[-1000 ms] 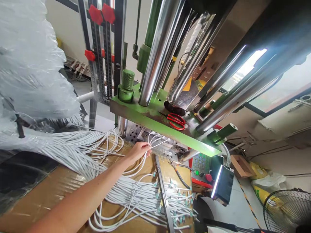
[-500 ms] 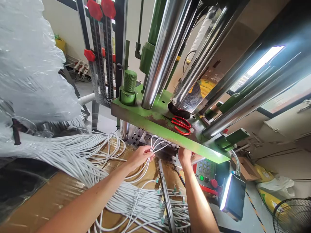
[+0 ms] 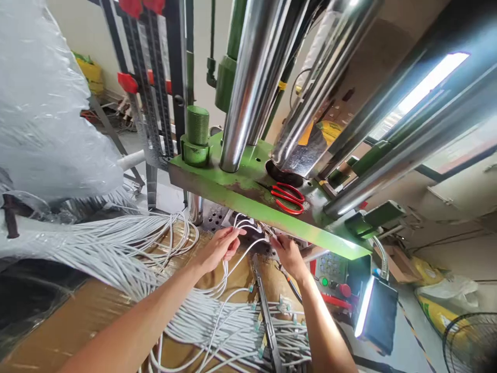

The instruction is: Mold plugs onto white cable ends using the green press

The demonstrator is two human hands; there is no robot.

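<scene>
My left hand (image 3: 219, 247) is closed on a few white cables (image 3: 248, 228) whose ends reach under the green press plate (image 3: 240, 199). My right hand (image 3: 286, 252) is just right of it, below the plate's edge, fingers pinched on a cable end near the mould. A big bundle of white cables (image 3: 116, 243) runs from the left across the cardboard-covered bench (image 3: 89, 305). More cables with small green connectors (image 3: 272, 321) lie below my arms.
Red-handled scissors (image 3: 289, 197) lie on the green plate between chrome columns (image 3: 248, 88). A control box with green and red buttons (image 3: 334, 285) and a lit work lamp (image 3: 375, 313) sit at right. Clear plastic wrap (image 3: 46, 103) bulges at left. A fan (image 3: 471, 342) stands bottom right.
My right hand came into view and moved left up to the cable ends. My left hand kept its grip and lowered slightly; the view shifted a little.
</scene>
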